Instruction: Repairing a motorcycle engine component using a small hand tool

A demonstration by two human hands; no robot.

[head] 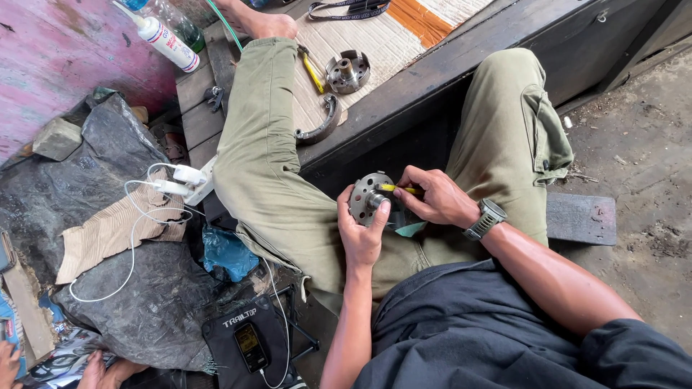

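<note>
Held over the lap, close below the camera, a round grey metal hub disc with holes around its face (pixel 366 196) is gripped by the left hand (pixel 362 234), whose thumb is pressed against the central boss while the fingers are wrapped behind the rim. A slim yellow-handled tool (pixel 398 189) is pinched in the closed right hand (pixel 434 197), and its tip is laid against the middle of the disc. A metal wristwatch (pixel 487 218) is worn on the right wrist.

The disc is judged to be heavy, rigid and possibly greasy, so a hold at the rim with a thumb on the boss seems soundest; the drilled holes and edges may be sharp. The thin tool is judged light and liable to slip off the metal.

Room for moving is bounded by the two olive-green trouser legs (pixel 263 144) on either side. On the dark wooden platform (pixel 432 79) beyond, a second metal hub (pixel 347 71), a curved brake shoe (pixel 324 122) and another yellow tool (pixel 313 73) are laid on a woven mat (pixel 389 43). Black plastic sheeting (pixel 144 302), a white power strip with cables (pixel 189 181) and a white squeeze bottle (pixel 164 39) are seen to the left.
</note>
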